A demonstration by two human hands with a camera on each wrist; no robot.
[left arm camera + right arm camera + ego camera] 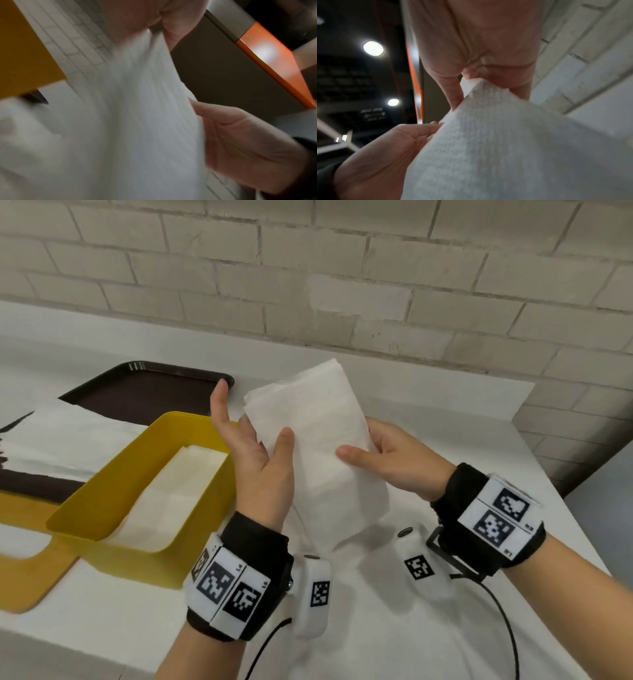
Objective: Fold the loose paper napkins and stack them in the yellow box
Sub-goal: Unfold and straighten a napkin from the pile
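In the head view both hands hold one folded white napkin upright in the air above the white table. My left hand pinches its left edge, thumb on the front and index finger pointing straight up. My right hand pinches the right edge, thumb in front and fingers hidden behind. The left wrist view shows the napkin between thumb and fingers. The right wrist view shows the napkin pinched the same way. The yellow box sits left of my hands with folded napkins lying inside.
A dark brown tray lies behind the box, with loose white napkins spread over its left part. A yellow-orange board lies at the near left. A brick wall backs the table, whose edge runs down the right side.
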